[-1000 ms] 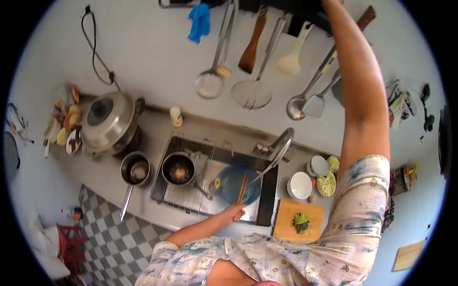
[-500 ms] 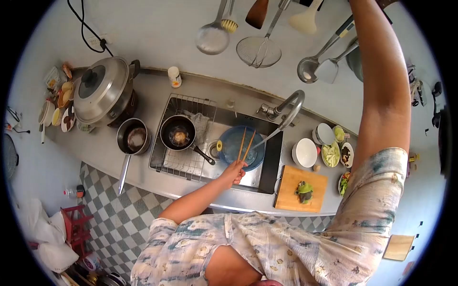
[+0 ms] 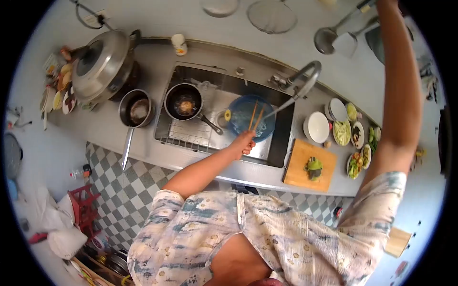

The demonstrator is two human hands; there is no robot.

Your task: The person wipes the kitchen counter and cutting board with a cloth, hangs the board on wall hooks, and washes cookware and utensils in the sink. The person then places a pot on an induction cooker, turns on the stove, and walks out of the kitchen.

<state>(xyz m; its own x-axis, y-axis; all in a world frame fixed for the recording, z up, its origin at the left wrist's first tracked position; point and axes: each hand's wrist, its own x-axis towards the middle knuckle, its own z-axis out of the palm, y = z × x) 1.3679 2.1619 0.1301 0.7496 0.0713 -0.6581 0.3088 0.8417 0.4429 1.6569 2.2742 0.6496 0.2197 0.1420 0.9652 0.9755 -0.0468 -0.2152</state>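
Note:
My left hand (image 3: pixel 244 144) is closed around a pair of wooden chopsticks (image 3: pixel 255 117), whose tips point into a blue basin (image 3: pixel 237 106) in the sink. From the faucet (image 3: pixel 305 84), water runs into the basin. My right arm reaches up to the top edge of the view; my right hand (image 3: pixel 387 4) shows only in part there, and its fingers are cut off. Left of the basin, a dark pan (image 3: pixel 185 102) with something pale in it rests on the wire rack (image 3: pixel 183 138).
A saucepan (image 3: pixel 137 108) and a large lidded pot (image 3: pixel 98 64) stand on the left. To the right are a cutting board (image 3: pixel 293 167) with a green vegetable, a white bowl (image 3: pixel 317 127) and several dishes of cut food. A ladle (image 3: pixel 325 40) and other utensils hang above.
The view has tilted down and shifted, so more of the counter and floor shows. My left hand still holds the chopsticks in the basin, their tips spread apart. My right arm stays raised.

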